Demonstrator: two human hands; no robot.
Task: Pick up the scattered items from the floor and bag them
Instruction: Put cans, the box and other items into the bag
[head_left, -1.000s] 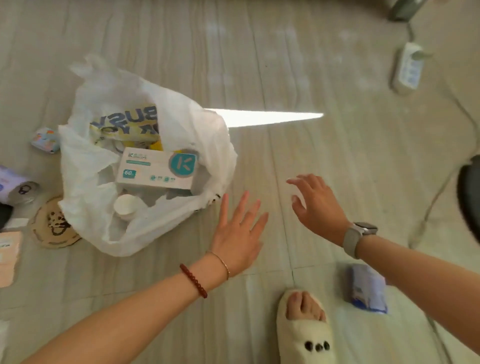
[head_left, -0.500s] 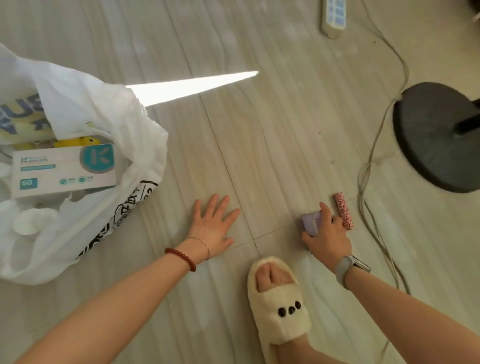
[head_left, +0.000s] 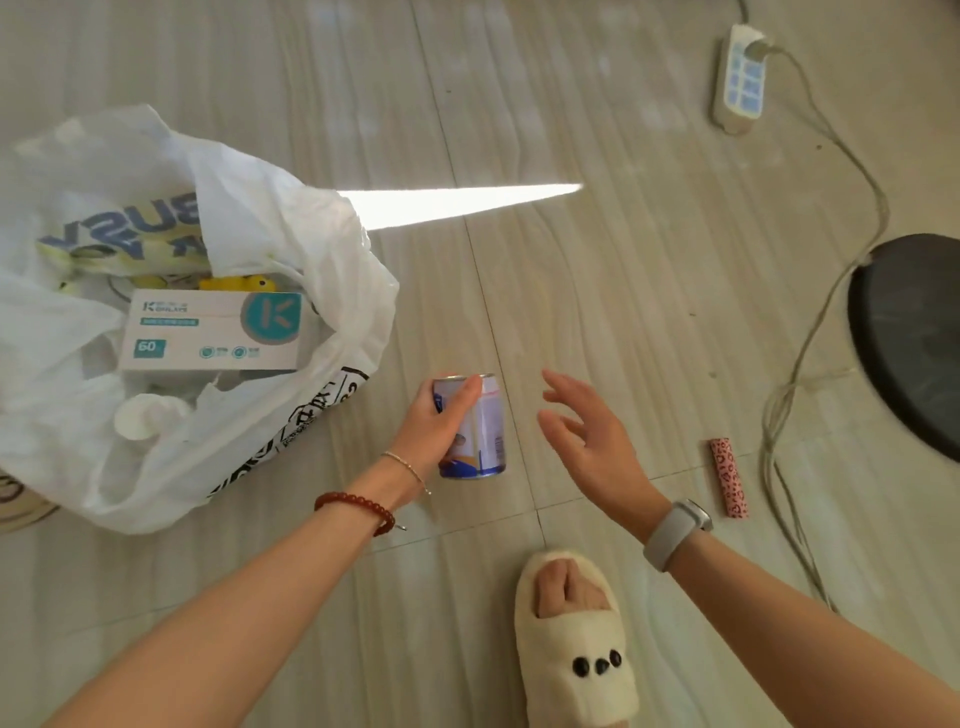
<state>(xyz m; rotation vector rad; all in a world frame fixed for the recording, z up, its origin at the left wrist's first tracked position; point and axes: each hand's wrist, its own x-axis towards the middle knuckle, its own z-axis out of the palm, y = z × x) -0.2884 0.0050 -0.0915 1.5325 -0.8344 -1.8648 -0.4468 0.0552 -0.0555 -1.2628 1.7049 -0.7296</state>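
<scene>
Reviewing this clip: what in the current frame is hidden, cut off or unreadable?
Head view only:
- Can: label blurred and partly covered by the left hand.
- White bag: lower contents buried under the box; left side cut by the frame edge.
- Round black base: cut off at the right edge.
- Pink tube: too small to identify.

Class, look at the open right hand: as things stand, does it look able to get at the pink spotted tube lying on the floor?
Probably yes. The right hand is open and holds nothing, and the pink spotted tube lies alone on bare floor just to its right, nothing between them. The cable runs beyond the tube, not across it.
</scene>
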